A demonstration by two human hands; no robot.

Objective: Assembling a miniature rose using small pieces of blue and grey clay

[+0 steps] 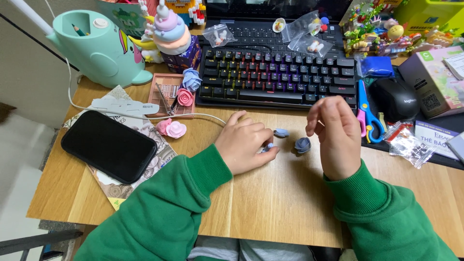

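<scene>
The left hand (245,142) lies knuckles-up on the wooden desk (270,203), its fingers curled and its thumb and forefinger pinched on a small blue-grey clay piece (268,146) of which only a sliver shows at the fingertips. Just beyond those fingertips, apart from them, sits a second small blue-grey clay bit (281,133), and a little further right a blue-grey clay rose (303,144) rests on the desk between the two hands. The right hand (334,135) is raised off the desk beside that rose, fingers bent loosely downward with the tips close together; whether anything is held in them cannot be told. Both arms come in from the near edge in green sleeves (174,203), the left forearm angled inward, the right nearly straight. Behind the hands stands a black keyboard (278,77) with coloured backlight. To the left lie two pink clay roses (171,128), a black phone (108,145) and a white cable (203,116); to the right, blue-and-pink scissors (367,113) and a black mouse (396,99).
</scene>
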